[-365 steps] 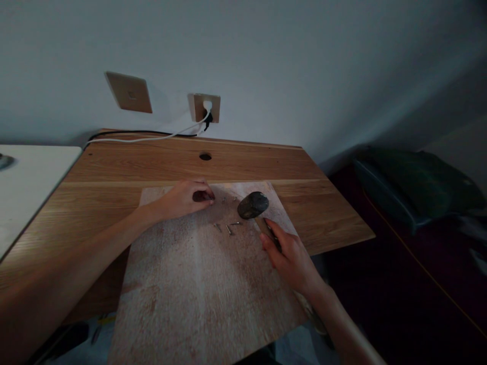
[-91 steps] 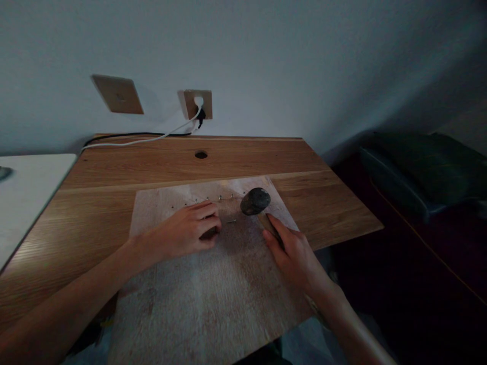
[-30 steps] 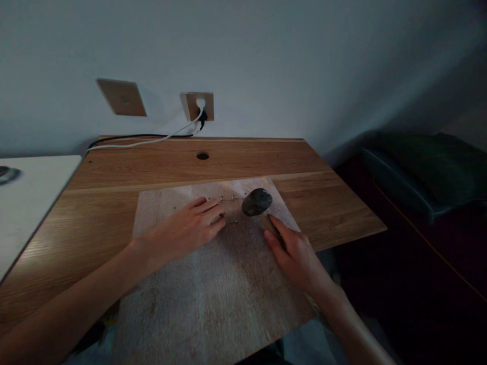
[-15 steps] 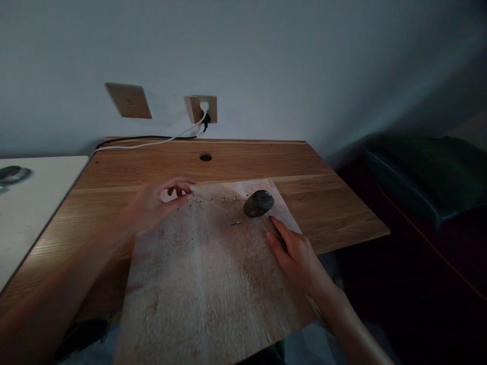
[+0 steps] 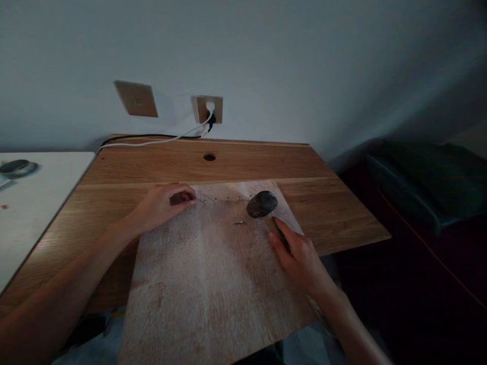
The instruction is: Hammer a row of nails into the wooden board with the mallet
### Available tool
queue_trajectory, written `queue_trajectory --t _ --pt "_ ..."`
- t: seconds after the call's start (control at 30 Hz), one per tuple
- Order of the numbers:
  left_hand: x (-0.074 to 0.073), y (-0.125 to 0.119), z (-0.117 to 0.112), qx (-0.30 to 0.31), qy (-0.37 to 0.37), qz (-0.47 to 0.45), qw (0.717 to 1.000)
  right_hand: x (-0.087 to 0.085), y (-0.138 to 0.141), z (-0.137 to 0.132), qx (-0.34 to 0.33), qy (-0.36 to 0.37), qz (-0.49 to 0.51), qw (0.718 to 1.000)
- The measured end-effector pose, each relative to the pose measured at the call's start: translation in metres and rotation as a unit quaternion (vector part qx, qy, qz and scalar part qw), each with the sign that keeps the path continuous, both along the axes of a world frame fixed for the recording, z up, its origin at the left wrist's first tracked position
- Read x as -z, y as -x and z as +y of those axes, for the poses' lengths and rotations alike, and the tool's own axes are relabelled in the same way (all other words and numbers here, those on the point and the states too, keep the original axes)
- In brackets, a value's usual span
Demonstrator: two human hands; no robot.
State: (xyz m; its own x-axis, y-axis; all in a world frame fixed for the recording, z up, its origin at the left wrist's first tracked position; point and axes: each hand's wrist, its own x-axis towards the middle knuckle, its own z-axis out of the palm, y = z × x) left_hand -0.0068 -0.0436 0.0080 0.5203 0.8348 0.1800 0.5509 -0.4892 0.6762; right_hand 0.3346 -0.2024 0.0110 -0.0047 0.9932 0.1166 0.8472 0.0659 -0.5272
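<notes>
A black-headed mallet (image 5: 262,204) is in my right hand (image 5: 299,253), whose fingers wrap round its handle. The head is over the far right part of a worn, whitish board (image 5: 182,294). My left hand (image 5: 167,205) is at the board's far left, thumb and forefinger pinched on a small nail that is mostly hidden by the fingertips. From there a row of several small nails (image 5: 227,198) stands upright in the board, running right toward the mallet. One loose nail (image 5: 239,222) lies flat nearer to me, left of the mallet handle.
Under the board is a wooden table (image 5: 323,203) with a round cable hole (image 5: 209,157). White and black cables (image 5: 152,143) run along its back to a wall socket (image 5: 216,109). A white surface (image 5: 45,203) adjoins on the left; a dark cushion (image 5: 429,187) lies to the right.
The view has shifted slightly. My left hand has turned a little at the board's far left, still pinching. My right hand keeps the mallet in nearly the same place.
</notes>
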Motion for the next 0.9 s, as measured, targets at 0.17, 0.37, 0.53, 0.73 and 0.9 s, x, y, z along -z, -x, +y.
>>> queue_trajectory --t 0.17,0.37,0.53,0.73,0.9 --pt "0.0 -0.001 -0.001 -0.01 0.016 -0.006 1.0 0.0 0.0 0.0 0.002 0.004 -0.001 1.0" --pt "0.001 -0.001 -0.002 -0.007 -0.022 0.029 0.999 0.0 -0.001 0.0 0.0 0.003 0.002 1.0" --pt "0.002 -0.002 -0.001 -0.005 -0.041 0.046 0.998 0.002 -0.001 0.0 0.004 0.004 0.011 1.0" --pt "0.001 -0.002 -0.001 0.0 -0.037 0.038 0.999 0.0 -0.001 0.001 0.004 0.004 0.019 1.0" --pt "0.002 -0.002 -0.001 -0.007 -0.035 0.032 0.999 -0.008 0.0 0.003 0.008 0.023 0.035 0.999"
